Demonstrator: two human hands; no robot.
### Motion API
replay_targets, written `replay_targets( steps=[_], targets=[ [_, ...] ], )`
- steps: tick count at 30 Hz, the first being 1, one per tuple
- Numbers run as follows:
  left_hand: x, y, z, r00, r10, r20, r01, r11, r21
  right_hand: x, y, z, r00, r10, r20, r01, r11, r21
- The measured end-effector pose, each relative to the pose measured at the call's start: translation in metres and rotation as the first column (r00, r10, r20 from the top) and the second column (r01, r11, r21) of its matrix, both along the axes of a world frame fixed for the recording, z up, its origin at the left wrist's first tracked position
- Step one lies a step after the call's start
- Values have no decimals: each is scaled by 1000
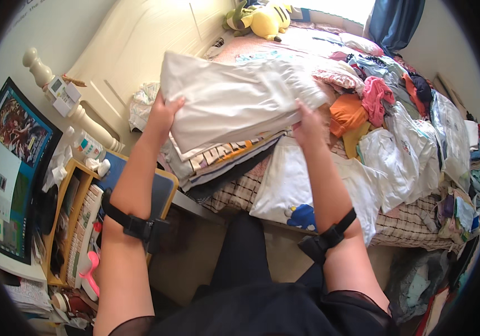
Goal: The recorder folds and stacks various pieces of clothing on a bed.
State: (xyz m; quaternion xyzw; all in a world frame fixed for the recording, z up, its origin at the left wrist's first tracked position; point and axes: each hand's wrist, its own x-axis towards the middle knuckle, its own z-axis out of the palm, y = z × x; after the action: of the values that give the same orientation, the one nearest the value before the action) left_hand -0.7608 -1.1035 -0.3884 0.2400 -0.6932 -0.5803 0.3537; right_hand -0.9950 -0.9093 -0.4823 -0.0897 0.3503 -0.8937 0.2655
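**Hands on folded cream garment, bedside**

Left hand (pixel 161 115): clasps the left edge of a folded cream garment (pixel 229 101), fingers tucked behind the cloth. Right hand (pixel 309 126): grips its lower right edge, fingers closed on the fabric. The garment lies atop a stack of folded clothes (pixel 217 159) at the corner of a bed (pixel 402 224) with a checked cover. Loose clothing (pixel 385 112), soft and crumpled, litters the mattress; a white T-shirt (pixel 290 185) lies flat. Yellow plush toy (pixel 268 19) near the cream headboard (pixel 133 45). Monitor (pixel 10 162) at left.
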Motion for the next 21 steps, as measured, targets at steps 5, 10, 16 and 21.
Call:
replay_targets(
  steps=[5, 10, 16, 21],
  targets=[
    [33, -61, -97, 820, 213, 531, -381, 896, 228, 46, -10, -78, 961, 172, 219, -237, 918, 319],
    [18, -50, -103, 643, 255, 723, -360, 933, -8, 44, 26, -90, 924, 267, 275, -349, 882, 317],
    [33, -76, -131, 735, 118, 667, -23, 989, -149, 29, 85, -97, 941, 171, 292, -270, 899, 344],
    [33, -70, -134, 664, 217, 715, 8, 955, -298, -13, 193, -126, 947, -148, 284, 15, 906, 423]
  ],
)
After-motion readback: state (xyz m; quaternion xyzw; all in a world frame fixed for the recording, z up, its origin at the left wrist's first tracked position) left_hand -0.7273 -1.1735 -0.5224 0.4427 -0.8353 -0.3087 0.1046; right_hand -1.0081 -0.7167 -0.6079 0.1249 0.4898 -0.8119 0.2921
